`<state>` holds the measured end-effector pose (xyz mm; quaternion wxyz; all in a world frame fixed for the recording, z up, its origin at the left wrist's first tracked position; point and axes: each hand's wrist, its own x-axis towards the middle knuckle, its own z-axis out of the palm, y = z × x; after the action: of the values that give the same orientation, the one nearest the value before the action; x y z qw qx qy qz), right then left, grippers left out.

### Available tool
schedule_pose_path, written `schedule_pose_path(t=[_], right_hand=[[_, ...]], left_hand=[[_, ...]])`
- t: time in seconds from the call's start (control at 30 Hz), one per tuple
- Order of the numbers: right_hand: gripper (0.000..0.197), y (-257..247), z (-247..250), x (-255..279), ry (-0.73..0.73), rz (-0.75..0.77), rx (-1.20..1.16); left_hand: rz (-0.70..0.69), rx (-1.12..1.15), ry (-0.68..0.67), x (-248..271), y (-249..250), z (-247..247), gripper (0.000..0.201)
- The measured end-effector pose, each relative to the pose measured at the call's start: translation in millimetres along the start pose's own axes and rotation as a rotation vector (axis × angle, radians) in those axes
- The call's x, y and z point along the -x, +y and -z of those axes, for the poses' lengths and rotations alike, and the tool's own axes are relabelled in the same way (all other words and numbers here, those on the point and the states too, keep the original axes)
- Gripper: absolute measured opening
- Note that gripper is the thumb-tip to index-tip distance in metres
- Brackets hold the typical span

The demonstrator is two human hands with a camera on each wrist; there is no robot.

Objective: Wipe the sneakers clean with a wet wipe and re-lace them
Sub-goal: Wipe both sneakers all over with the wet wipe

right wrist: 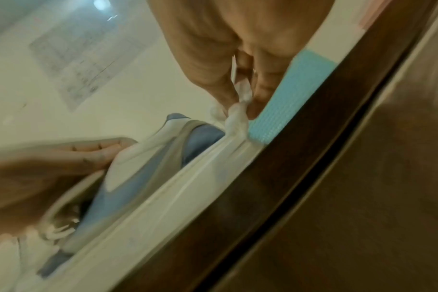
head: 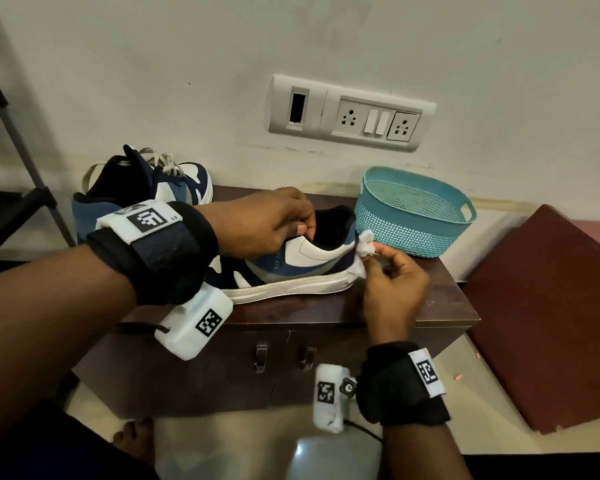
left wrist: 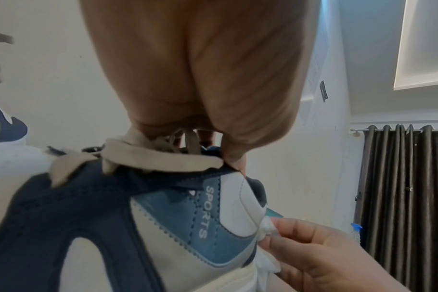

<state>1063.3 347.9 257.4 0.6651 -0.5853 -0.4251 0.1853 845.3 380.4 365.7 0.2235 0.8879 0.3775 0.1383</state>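
Observation:
A blue, navy and white sneaker marked SPORTS lies on the dark wooden cabinet top, heel to the right. My left hand grips its collar at the tongue, fingers curled over the edge. My right hand pinches a crumpled white wet wipe against the sneaker's heel. The laces are dirty beige. The second sneaker stands behind at the left, laced.
A teal plastic basket sits on the cabinet just right of the heel, against the wall. A socket panel is on the wall above. A maroon surface lies to the right, a black rack to the left.

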Motion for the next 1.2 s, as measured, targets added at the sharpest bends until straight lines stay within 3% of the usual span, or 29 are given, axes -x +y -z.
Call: schedule_pose_path(t=[0.13,0.3,0.57,0.67,0.83,1.0,1.2], right_hand=[[0.016,-6.9,8.0,-2.0,-0.134,-0.013,0.173],[0.02,-15.2,5.1,43.1,-0.13,0.08,0.179],[0.013,-10.9,-0.4,9.8,-0.045,0.024,0.211],[0.017,-10.3,-2.3,42.2,-0.018,0.136,0.212],[0.024,-6.8,5.7,62.8,-0.205,0.342,0.275],[0.028,-4.3,12.1,22.0,-0.08,0.207,0.268],[0.02,-2.0,0.5,67.6,-0.101,0.312,0.231]], left_hand=[[0.016,-0.019,-0.007,-1.4,0.9,0.3,0.026],[0.046,-0.038,-0.007,-4.4,2.8,-0.7,0.019],[0.052,-0.036,0.004,-5.0,4.4,-2.3,0.018],[0.044,-0.031,0.006,-5.9,2.1,-3.8,0.017],[0.055,-0.032,-0.007,-4.9,5.6,-1.9,0.019],[0.064,-0.032,-0.009,-4.2,5.3,-1.5,0.017],[0.053,-0.032,-0.002,-6.2,2.3,-3.5,0.018]])
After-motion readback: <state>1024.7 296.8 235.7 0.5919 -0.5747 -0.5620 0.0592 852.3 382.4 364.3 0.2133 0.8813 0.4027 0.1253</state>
